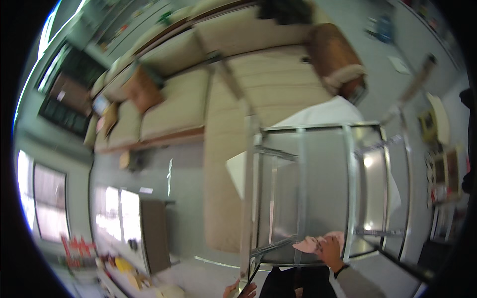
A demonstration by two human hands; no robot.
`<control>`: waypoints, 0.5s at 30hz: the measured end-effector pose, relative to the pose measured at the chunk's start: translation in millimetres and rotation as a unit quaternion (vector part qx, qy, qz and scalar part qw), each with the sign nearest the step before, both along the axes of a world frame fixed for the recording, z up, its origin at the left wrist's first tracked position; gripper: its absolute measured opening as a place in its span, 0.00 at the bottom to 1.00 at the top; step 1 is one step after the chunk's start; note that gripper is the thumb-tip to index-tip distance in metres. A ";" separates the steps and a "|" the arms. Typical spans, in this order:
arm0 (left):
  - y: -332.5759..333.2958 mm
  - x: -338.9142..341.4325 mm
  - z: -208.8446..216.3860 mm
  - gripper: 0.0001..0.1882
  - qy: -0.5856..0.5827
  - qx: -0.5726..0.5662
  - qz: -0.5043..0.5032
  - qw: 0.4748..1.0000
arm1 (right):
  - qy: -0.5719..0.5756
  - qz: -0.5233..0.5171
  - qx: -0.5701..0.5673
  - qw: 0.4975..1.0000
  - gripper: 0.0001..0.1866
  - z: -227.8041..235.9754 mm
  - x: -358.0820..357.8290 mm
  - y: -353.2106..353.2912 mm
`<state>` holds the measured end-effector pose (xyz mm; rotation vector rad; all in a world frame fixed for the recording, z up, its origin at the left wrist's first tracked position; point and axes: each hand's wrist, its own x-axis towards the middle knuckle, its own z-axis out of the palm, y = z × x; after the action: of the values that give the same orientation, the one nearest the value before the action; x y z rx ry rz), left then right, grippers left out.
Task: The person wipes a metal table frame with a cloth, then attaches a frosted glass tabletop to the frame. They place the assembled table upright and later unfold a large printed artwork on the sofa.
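Observation:
Before me is a metal table frame (350,179) with a sheet-metal panel, crossbars and legs that stick out, apparently turned over. My right hand (330,252) is closed on a pale pink cloth (308,244), pressed against the panel near its closest edge, between two crossbars. A dark band circles the right wrist. At the bottom, my left hand (232,289) wraps round a metal leg (245,248) at the frame's near left corner. Some of its fingers are hidden behind the leg. White sheet material (318,113) shows beneath the frame's far side.
A large beige sofa (271,69) with brown armrests stands beyond and left of the frame. A low cabinet (155,236) is on the left. Toward the right are a small shelf (444,174) and a yellow-green object (427,125). A blue water bottle (384,29) stands far right.

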<state>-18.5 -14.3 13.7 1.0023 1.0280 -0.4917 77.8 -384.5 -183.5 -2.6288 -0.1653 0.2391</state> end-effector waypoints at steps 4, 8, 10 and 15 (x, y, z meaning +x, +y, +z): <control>-1.6 22.3 20.9 0.16 0.013 0.033 -0.062 0.997 | -0.123 -0.104 -0.026 0.987 0.20 0.2 80.8 -32.2; -6.4 27.5 28.2 0.10 -0.021 0.007 -0.045 0.999 | -0.119 -0.106 -0.025 0.987 0.12 -15.8 101.8 -24.7; -8.4 26.1 28.5 0.08 -0.043 -0.021 0.023 0.999 | -0.006 -0.133 0.068 0.989 0.10 -17.4 65.2 -6.4; -1.7 21.1 15.4 0.10 -0.066 -0.008 -0.083 0.994 | 0.029 0.017 0.012 0.999 0.14 -4.5 -31.5 8.9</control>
<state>2.6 -16.0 29.1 1.0965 0.8264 -0.5605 46.3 -375.6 -188.0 -2.5933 -0.1914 0.3237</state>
